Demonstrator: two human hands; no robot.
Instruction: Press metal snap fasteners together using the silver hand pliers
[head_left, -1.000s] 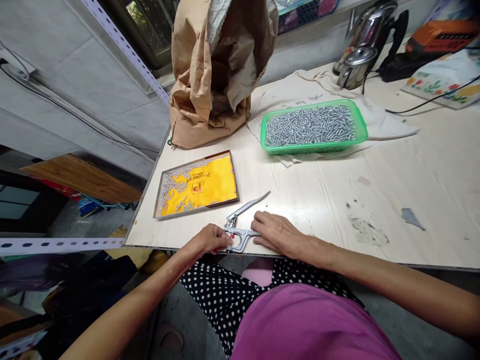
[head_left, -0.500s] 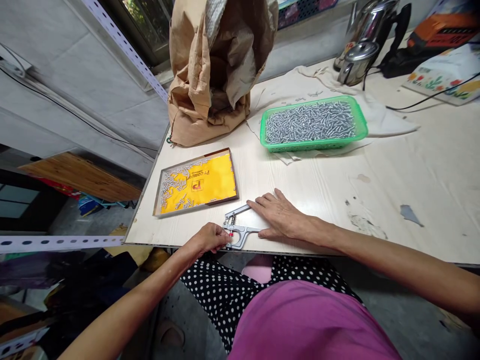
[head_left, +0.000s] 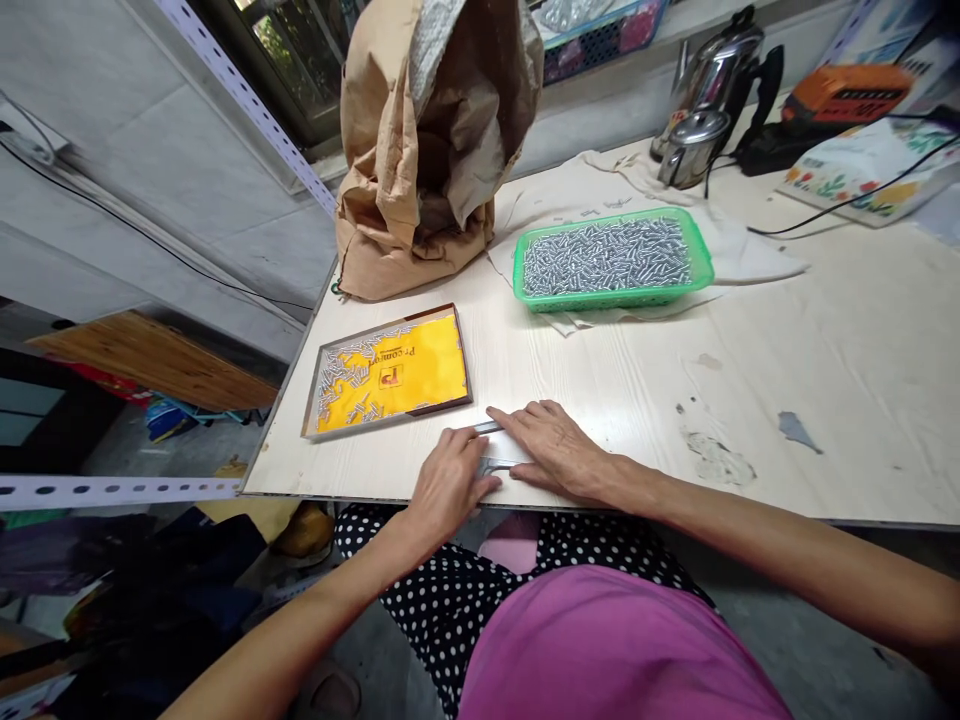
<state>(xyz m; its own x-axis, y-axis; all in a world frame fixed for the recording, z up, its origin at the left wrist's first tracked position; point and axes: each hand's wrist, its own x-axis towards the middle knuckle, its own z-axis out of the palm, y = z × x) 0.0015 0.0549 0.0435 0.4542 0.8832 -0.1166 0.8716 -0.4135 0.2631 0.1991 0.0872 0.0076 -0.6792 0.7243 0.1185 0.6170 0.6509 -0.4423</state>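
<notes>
A metal hand-press tool (head_left: 493, 463) lies at the near edge of the pale wooden table (head_left: 787, 350), mostly covered by my hands. My left hand (head_left: 448, 480) is curled over its head end, gripping it. My right hand (head_left: 553, 450) lies flat with fingers stretched over the tool's handles, pressing them down. Just beyond my hands sits a shallow tray with a yellow liner (head_left: 424, 368), with small silver metal pieces scattered along its left side.
A green plastic basket (head_left: 615, 298) full of silver metal pieces stands on a white cloth (head_left: 750, 255) mid-table. A large crumpled brown paper sack (head_left: 405, 190) stands at the back left. A steel kettle (head_left: 705, 90), cables and boxes are at the back right.
The tool's upper handle, raised a second ago, is now pressed down under my right hand. My left hand has slid from pinching the tool's head to covering it.
</notes>
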